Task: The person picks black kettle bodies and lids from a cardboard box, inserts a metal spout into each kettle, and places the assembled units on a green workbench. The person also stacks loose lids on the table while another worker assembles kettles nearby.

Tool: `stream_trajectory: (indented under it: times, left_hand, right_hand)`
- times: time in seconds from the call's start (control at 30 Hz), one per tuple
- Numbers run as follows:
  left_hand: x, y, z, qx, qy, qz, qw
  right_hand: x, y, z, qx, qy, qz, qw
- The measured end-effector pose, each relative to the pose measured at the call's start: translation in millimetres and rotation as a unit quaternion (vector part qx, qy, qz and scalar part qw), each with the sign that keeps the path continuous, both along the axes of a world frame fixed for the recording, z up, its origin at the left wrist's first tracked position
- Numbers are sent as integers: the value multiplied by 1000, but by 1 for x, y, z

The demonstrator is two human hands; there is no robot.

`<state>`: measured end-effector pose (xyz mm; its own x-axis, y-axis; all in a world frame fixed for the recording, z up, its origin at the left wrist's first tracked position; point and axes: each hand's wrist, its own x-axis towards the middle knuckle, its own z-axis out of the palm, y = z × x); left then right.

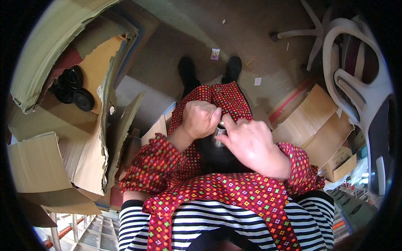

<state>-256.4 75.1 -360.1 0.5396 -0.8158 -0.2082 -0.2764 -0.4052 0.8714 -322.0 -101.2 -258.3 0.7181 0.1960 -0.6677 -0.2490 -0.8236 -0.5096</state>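
Over my lap, my left hand (201, 119) is closed in a fist with its thumb on top; whatever it grips, if anything, is hidden. Close beside it, my right hand (252, 144) curls its thumb and forefinger around a short shiny metal cylinder (218, 138). The cylinder stands up from a dark, rounded black piece (215, 155) resting in my lap, whose kind I cannot make out. Both hands nearly touch at the cylinder's upper end. Red patterned sleeves and an apron (222, 188) surround them.
At the left, a large torn cardboard box (79, 138) holds several black round discs (83, 99). Another open cardboard box (316, 125) stands at the right, near a grey-framed chair (356, 75). Small paper scraps (258, 81) lie on the floor beyond my feet.
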Motion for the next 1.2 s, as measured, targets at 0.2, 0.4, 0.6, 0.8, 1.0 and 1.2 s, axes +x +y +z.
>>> stream_trajectory:
  times: [0.2,0.4,0.6,0.8,1.0,1.2]
  left_hand:
    - [17,-1,28,-22,-71,103,992]
    - [-92,70,54,124,285,158,937]
    - [-110,48,-5,88,358,284,885]
    - [-40,28,-4,-80,247,344,902]
    - [67,-6,57,-355,238,341,837]
    - [122,0,131,-405,81,240,879]
  right_hand:
    - [8,-30,-7,77,31,-9,997]
    - [0,-34,-48,87,15,-28,996]
    - [-14,-32,-109,110,76,-180,974]
    - [16,-44,-103,184,-158,-434,868]
    - [94,-99,-66,122,-326,-473,810]
    - [169,-118,-37,132,-369,-459,797]
